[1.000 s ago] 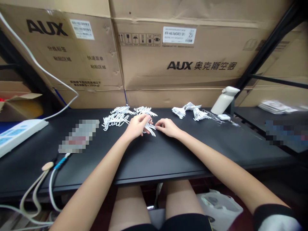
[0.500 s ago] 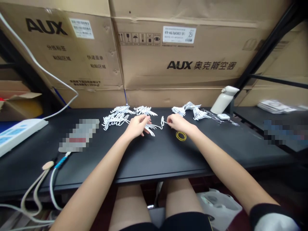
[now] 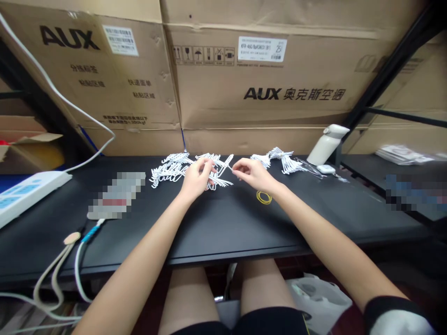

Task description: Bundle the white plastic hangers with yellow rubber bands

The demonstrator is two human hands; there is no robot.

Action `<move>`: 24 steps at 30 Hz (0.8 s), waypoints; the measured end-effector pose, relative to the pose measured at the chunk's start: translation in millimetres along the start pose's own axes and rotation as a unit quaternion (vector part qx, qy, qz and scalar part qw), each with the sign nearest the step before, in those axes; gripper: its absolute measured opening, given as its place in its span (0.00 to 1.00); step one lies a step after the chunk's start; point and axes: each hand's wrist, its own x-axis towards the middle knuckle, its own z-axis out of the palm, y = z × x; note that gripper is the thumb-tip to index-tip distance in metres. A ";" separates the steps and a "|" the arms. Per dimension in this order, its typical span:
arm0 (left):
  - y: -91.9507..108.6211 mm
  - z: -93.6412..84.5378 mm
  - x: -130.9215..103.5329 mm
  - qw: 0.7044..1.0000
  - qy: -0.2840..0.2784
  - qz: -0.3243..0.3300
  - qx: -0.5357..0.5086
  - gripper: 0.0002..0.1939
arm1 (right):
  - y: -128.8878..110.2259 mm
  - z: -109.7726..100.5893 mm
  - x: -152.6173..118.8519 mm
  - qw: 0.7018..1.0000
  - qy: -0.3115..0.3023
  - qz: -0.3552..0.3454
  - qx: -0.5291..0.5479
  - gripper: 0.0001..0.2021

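Observation:
My left hand (image 3: 199, 178) is closed on a bunch of white hooks (image 3: 220, 181), whose ends stick out to the right of its fingers. Close by on the right, my right hand (image 3: 252, 172) pinches the end of a white hook (image 3: 227, 163). White hooks in piles (image 3: 166, 174) lie behind and left of my left hand. Behind my right hand are tied white bundles (image 3: 288, 164). Yellow rubber bands (image 3: 264, 197) rest on the black table (image 3: 230, 228) just below my right wrist.
A white bottle (image 3: 325, 145) and a white earphone case (image 3: 326, 170) stand at the back right. On the left are a blurred-out phone (image 3: 117, 195), cables and a white power strip (image 3: 30, 190). Large cardboard boxes (image 3: 265, 111) wall off the back.
My right hand has moved a little left, closer to my left hand. The hook at its fingertips now points up and left, and the bunch in my left hand has turned.

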 end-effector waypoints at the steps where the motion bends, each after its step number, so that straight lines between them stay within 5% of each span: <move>1: 1.2 -0.2 -0.6 1.000 0.007 0.009 -0.009 0.17 | 0.1 -1.7 0.4 1.000 0.005 0.004 0.004 0.06; 7: 0.7 -0.3 -2.1 0.996 0.057 0.060 0.017 0.17 | -4.0 1.2 -0.4 0.999 0.001 0.008 0.042 0.09; 17: 0.1 1.9 -1.5 0.998 0.053 0.030 -0.012 0.16 | -7.8 0.1 -1.3 1.000 0.002 -0.003 0.019 0.09; 24: 1.1 5.5 -1.6 0.996 -0.033 -0.035 -0.070 0.15 | -9.6 18.9 -6.8 0.996 -0.049 0.019 0.077 0.10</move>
